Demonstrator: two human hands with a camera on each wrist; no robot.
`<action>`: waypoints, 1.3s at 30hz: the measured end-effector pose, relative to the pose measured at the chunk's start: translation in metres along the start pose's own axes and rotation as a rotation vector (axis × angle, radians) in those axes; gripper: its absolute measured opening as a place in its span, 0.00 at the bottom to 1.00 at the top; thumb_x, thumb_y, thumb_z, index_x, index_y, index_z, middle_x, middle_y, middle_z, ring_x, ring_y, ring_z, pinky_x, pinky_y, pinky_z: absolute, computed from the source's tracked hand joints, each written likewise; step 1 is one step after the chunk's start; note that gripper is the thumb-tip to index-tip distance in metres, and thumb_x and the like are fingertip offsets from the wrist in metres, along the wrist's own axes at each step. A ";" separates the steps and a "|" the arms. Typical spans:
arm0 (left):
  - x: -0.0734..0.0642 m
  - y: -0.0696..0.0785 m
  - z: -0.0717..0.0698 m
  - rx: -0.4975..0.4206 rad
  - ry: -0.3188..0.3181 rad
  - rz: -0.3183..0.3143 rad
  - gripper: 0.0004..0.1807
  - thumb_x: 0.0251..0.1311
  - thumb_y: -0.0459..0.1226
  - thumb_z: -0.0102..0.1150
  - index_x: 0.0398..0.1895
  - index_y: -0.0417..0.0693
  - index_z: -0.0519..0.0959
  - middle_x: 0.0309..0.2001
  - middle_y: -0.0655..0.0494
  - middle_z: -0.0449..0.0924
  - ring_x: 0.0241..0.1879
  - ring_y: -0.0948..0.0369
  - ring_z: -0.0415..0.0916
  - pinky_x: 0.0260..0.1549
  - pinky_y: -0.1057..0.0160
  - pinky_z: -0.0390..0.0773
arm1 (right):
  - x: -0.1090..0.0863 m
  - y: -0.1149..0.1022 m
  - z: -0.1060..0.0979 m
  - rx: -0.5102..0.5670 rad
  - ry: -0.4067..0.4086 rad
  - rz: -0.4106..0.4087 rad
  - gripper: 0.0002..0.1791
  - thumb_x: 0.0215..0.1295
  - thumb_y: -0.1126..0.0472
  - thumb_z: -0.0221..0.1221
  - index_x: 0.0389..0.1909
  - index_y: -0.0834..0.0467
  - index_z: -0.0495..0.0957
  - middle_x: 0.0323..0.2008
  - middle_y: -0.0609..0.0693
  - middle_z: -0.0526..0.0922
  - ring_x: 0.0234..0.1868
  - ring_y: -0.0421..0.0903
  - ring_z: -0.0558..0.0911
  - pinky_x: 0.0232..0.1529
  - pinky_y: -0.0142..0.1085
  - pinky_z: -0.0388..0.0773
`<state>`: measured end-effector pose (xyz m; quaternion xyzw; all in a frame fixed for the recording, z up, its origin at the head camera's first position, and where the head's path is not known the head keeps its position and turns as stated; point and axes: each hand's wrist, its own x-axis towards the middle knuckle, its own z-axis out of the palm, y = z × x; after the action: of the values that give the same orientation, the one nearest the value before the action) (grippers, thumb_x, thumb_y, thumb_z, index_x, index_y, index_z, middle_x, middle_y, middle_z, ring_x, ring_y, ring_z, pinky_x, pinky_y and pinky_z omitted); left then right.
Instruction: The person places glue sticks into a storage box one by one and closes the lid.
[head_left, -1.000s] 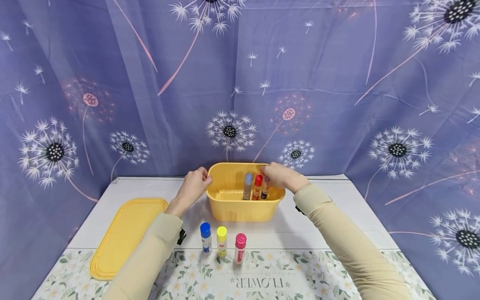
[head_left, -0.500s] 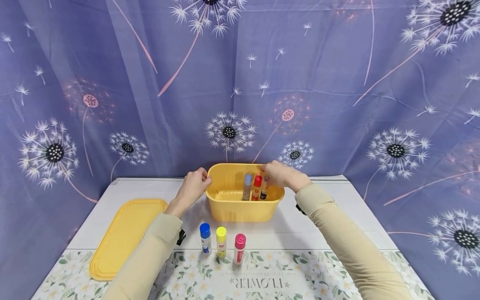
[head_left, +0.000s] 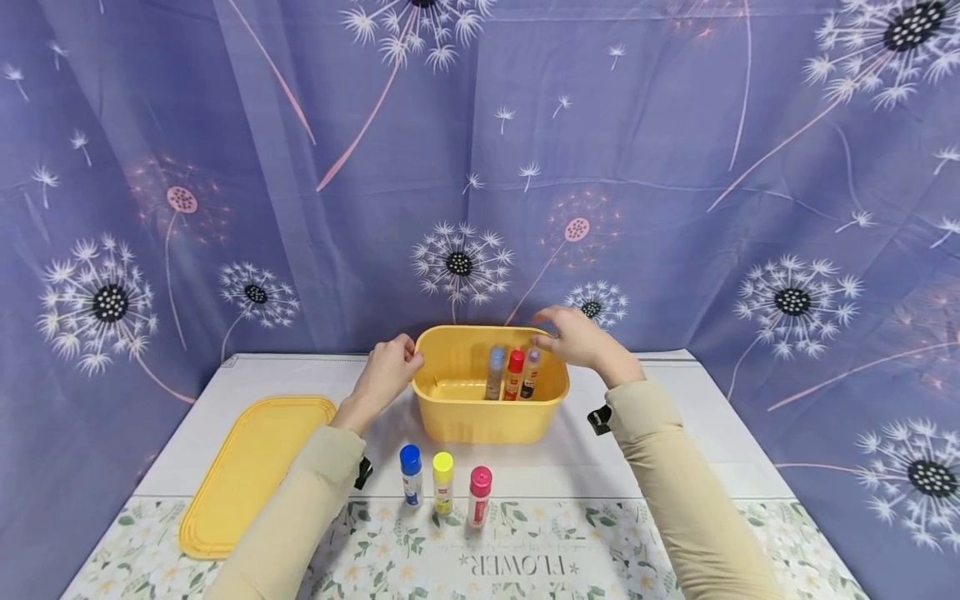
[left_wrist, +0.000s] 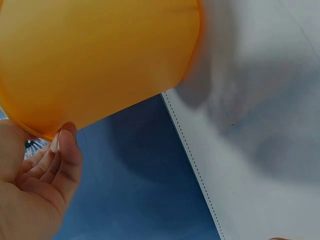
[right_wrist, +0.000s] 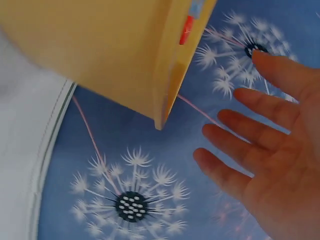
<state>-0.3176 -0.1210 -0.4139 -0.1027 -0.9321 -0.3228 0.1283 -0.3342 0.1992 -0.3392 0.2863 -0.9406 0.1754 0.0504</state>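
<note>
A yellow plastic bin (head_left: pixel 483 423) stands at the back of the table. My left hand (head_left: pixel 385 372) pinches its left rim between thumb and fingers, as the left wrist view also shows on the bin wall (left_wrist: pixel 107 60). Just over the right rim, my right hand (head_left: pixel 581 337) has its fingers spread and holds nothing; the right wrist view shows those fingers (right_wrist: pixel 235 147) apart from the bin. Inside the bin's right half stand three small capped bottles: one with a greyish-blue cap (head_left: pixel 495 373), one with a red cap (head_left: pixel 514 375) and one with a pale purple cap (head_left: pixel 530 375).
In front of the bin stand similar bottles with a blue cap (head_left: pixel 411 475), a yellow cap (head_left: pixel 443 483) and a pink cap (head_left: pixel 480 497). A flat yellow lid (head_left: pixel 251 475) lies at the left, partly under the left sleeve. A dandelion-print curtain (head_left: pixel 360 250) hangs behind the table.
My right hand has let go of the pale-purple-capped bottle in the bin and risen to the right, its fingers opening. The left hand stays at the left rim.
</note>
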 end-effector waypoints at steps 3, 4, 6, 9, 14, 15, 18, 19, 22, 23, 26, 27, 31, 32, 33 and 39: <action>0.000 0.000 0.001 -0.003 -0.001 -0.001 0.07 0.64 0.38 0.54 0.33 0.41 0.75 0.26 0.51 0.76 0.27 0.56 0.74 0.29 0.60 0.74 | -0.008 0.006 0.002 0.058 0.054 0.057 0.22 0.68 0.57 0.59 0.57 0.68 0.75 0.54 0.64 0.78 0.56 0.62 0.76 0.57 0.55 0.70; 0.000 0.001 0.001 -0.005 -0.005 -0.002 0.08 0.64 0.38 0.54 0.34 0.41 0.75 0.26 0.51 0.76 0.27 0.56 0.74 0.29 0.59 0.74 | -0.011 0.008 0.004 0.079 0.070 0.080 0.23 0.69 0.57 0.59 0.57 0.68 0.75 0.54 0.63 0.78 0.56 0.62 0.76 0.57 0.55 0.70; -0.001 0.001 0.001 -0.007 -0.008 -0.007 0.08 0.64 0.38 0.54 0.34 0.41 0.75 0.27 0.51 0.76 0.27 0.56 0.74 0.29 0.59 0.74 | -0.017 0.010 0.006 0.132 0.101 0.127 0.22 0.69 0.55 0.58 0.57 0.66 0.75 0.55 0.63 0.78 0.56 0.61 0.77 0.56 0.55 0.71; -0.001 0.002 0.001 -0.010 -0.006 -0.016 0.08 0.64 0.38 0.54 0.34 0.41 0.76 0.27 0.50 0.76 0.27 0.56 0.74 0.29 0.59 0.74 | -0.025 0.012 0.009 0.217 0.151 0.177 0.22 0.70 0.54 0.58 0.57 0.64 0.75 0.55 0.62 0.78 0.55 0.60 0.77 0.53 0.54 0.73; -0.001 0.002 0.000 -0.015 -0.002 -0.017 0.08 0.64 0.38 0.54 0.35 0.41 0.76 0.27 0.50 0.77 0.27 0.56 0.74 0.29 0.60 0.74 | -0.035 0.018 0.017 0.277 0.223 0.204 0.20 0.70 0.54 0.58 0.56 0.62 0.76 0.55 0.61 0.79 0.52 0.59 0.80 0.48 0.52 0.78; -0.001 0.001 0.000 -0.016 -0.002 -0.017 0.08 0.64 0.38 0.54 0.35 0.40 0.76 0.27 0.50 0.77 0.27 0.56 0.74 0.29 0.60 0.74 | -0.036 0.019 0.019 0.281 0.235 0.210 0.20 0.70 0.55 0.58 0.57 0.62 0.76 0.55 0.61 0.79 0.52 0.59 0.80 0.47 0.51 0.78; 0.000 0.001 0.000 -0.021 -0.005 -0.019 0.08 0.64 0.38 0.54 0.36 0.40 0.76 0.28 0.50 0.77 0.27 0.56 0.74 0.29 0.60 0.74 | -0.041 0.022 0.024 0.307 0.271 0.231 0.21 0.71 0.55 0.57 0.59 0.61 0.75 0.56 0.60 0.78 0.53 0.59 0.79 0.48 0.52 0.78; -0.001 0.000 0.000 -0.021 -0.005 -0.020 0.08 0.64 0.38 0.54 0.36 0.40 0.76 0.28 0.50 0.77 0.27 0.56 0.74 0.29 0.60 0.74 | -0.042 0.024 0.026 0.315 0.287 0.240 0.21 0.71 0.55 0.57 0.59 0.62 0.75 0.56 0.60 0.78 0.53 0.59 0.79 0.49 0.52 0.77; -0.001 0.000 0.001 -0.026 -0.005 -0.021 0.08 0.65 0.38 0.54 0.36 0.40 0.76 0.28 0.50 0.77 0.27 0.56 0.74 0.29 0.60 0.75 | -0.046 0.026 0.030 0.324 0.336 0.264 0.21 0.70 0.55 0.57 0.59 0.62 0.75 0.54 0.61 0.80 0.52 0.59 0.80 0.51 0.52 0.75; -0.001 0.000 0.001 -0.026 -0.005 -0.022 0.09 0.65 0.38 0.54 0.36 0.40 0.76 0.28 0.50 0.77 0.27 0.57 0.74 0.29 0.60 0.75 | -0.047 0.027 0.032 0.317 0.353 0.269 0.21 0.70 0.55 0.57 0.59 0.63 0.76 0.53 0.61 0.80 0.51 0.58 0.80 0.51 0.52 0.75; -0.001 -0.001 0.002 -0.024 -0.002 -0.022 0.09 0.65 0.38 0.54 0.36 0.40 0.76 0.27 0.50 0.77 0.27 0.57 0.74 0.29 0.60 0.75 | -0.050 0.028 0.037 0.293 0.405 0.290 0.20 0.69 0.55 0.58 0.55 0.63 0.78 0.47 0.60 0.83 0.47 0.56 0.82 0.51 0.51 0.74; -0.001 -0.001 0.002 -0.022 -0.001 -0.022 0.08 0.65 0.38 0.54 0.35 0.41 0.76 0.27 0.50 0.77 0.27 0.57 0.74 0.29 0.60 0.74 | -0.051 0.028 0.039 0.288 0.421 0.299 0.19 0.69 0.55 0.58 0.54 0.63 0.79 0.45 0.59 0.84 0.45 0.56 0.82 0.50 0.51 0.74; -0.002 -0.001 0.004 -0.025 -0.012 -0.025 0.09 0.65 0.39 0.54 0.35 0.41 0.76 0.27 0.51 0.76 0.27 0.57 0.74 0.29 0.60 0.74 | -0.053 0.031 0.046 0.288 0.466 0.345 0.16 0.69 0.55 0.58 0.49 0.63 0.82 0.37 0.56 0.86 0.38 0.52 0.83 0.45 0.49 0.75; -0.002 0.000 0.004 -0.026 -0.015 -0.027 0.09 0.65 0.39 0.54 0.35 0.41 0.76 0.27 0.51 0.76 0.27 0.57 0.74 0.29 0.60 0.74 | -0.053 0.031 0.048 0.293 0.469 0.355 0.16 0.69 0.55 0.58 0.48 0.63 0.82 0.36 0.56 0.86 0.35 0.51 0.84 0.43 0.48 0.76; -0.002 0.000 0.004 -0.027 -0.017 -0.027 0.09 0.65 0.39 0.54 0.35 0.41 0.76 0.27 0.51 0.76 0.27 0.57 0.74 0.29 0.60 0.74 | -0.052 0.032 0.049 0.299 0.468 0.361 0.16 0.70 0.56 0.58 0.48 0.63 0.82 0.35 0.56 0.86 0.34 0.50 0.84 0.41 0.47 0.77; -0.001 -0.001 0.002 -0.027 0.010 -0.013 0.08 0.64 0.38 0.55 0.35 0.41 0.76 0.27 0.51 0.77 0.27 0.57 0.74 0.29 0.60 0.74 | -0.046 0.032 0.053 0.398 0.443 0.382 0.15 0.70 0.56 0.58 0.46 0.64 0.82 0.34 0.58 0.86 0.28 0.47 0.85 0.34 0.42 0.81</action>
<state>-0.3176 -0.1206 -0.4165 -0.0966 -0.9276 -0.3368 0.1295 -0.3137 0.2290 -0.4077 0.0645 -0.8908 0.4192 0.1628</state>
